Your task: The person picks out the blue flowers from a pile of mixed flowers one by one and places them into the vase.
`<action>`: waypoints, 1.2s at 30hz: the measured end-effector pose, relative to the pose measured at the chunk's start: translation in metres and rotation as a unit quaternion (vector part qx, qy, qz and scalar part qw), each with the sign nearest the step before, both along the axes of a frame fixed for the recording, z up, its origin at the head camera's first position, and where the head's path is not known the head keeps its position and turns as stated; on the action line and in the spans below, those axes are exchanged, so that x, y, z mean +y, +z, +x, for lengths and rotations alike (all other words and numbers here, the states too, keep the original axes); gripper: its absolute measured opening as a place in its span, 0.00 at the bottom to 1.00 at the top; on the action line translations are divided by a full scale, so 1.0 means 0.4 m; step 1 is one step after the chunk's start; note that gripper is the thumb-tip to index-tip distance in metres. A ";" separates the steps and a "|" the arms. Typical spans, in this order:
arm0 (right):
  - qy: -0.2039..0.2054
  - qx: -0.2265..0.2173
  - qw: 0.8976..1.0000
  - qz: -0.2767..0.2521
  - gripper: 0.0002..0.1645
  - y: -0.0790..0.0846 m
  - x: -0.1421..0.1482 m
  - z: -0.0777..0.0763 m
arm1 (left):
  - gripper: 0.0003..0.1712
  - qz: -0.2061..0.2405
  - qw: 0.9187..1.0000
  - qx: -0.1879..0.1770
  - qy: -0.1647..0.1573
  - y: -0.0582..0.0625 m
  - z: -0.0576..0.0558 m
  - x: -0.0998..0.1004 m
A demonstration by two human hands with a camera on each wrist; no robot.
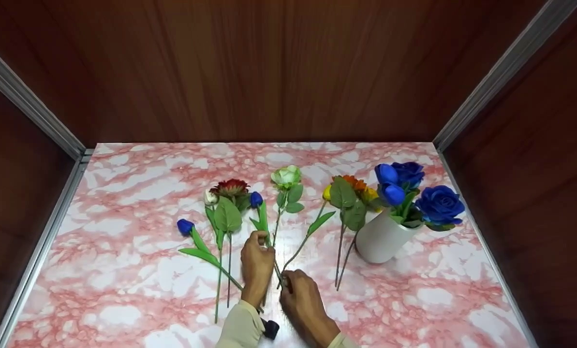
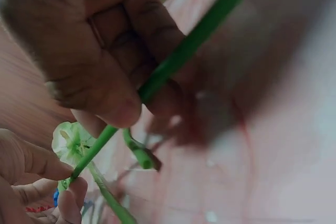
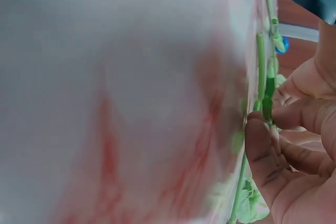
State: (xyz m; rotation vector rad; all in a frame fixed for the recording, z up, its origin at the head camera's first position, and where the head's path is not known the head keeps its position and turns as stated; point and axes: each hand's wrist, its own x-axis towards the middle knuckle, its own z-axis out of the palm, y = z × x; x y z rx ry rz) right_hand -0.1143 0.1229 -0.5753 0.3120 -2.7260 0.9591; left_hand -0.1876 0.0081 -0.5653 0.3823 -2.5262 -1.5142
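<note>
Near the table's middle, a blue artificial tulip (image 1: pixel 256 199) points away from me, its green leaves just beyond my left hand (image 1: pixel 258 261). The fingers of that hand pinch its stem. My right hand (image 1: pixel 303 297) pinches the same green stem (image 2: pixel 173 59) closer to its cut end, as the left wrist view shows. Beside it lie a pale green rose (image 1: pixel 287 177) and a yellow tulip (image 1: pixel 327 193), whose stems cross close to my right fingertips. In the right wrist view my thumb and finger meet on the stem; part of it is hidden.
At right stands a white vase (image 1: pixel 382 239) holding blue roses (image 1: pixel 439 205) and blue tulips. Orange and yellow flowers (image 1: pixel 351 182) lie beside it. To the left are a red flower (image 1: pixel 231 187), a white tulip (image 1: pixel 210 197) and another blue tulip (image 1: pixel 185 226). Brown panels (image 1: pixel 269 72) enclose the marbled table.
</note>
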 end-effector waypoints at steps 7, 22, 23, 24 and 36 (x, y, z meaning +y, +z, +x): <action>0.009 0.024 1.000 -0.009 0.16 0.012 0.003 -0.001 | 0.19 0.095 0.995 0.002 0.005 0.032 -0.005 -0.003; 0.012 0.077 0.997 -0.028 0.17 0.026 0.017 -0.007 | 0.19 0.233 0.970 0.061 0.036 0.078 -0.018 -0.005; 0.012 0.077 0.997 -0.027 0.17 0.027 0.018 -0.007 | 0.20 0.243 0.967 0.061 0.037 0.081 -0.018 -0.006; 0.012 0.077 0.997 -0.028 0.16 0.027 0.019 -0.008 | 0.20 0.250 0.966 0.062 0.037 0.083 -0.018 -0.007; 0.000 0.034 0.997 -0.062 0.17 0.037 0.041 -0.012 | 0.12 0.298 0.952 0.069 0.006 0.197 0.007 -0.023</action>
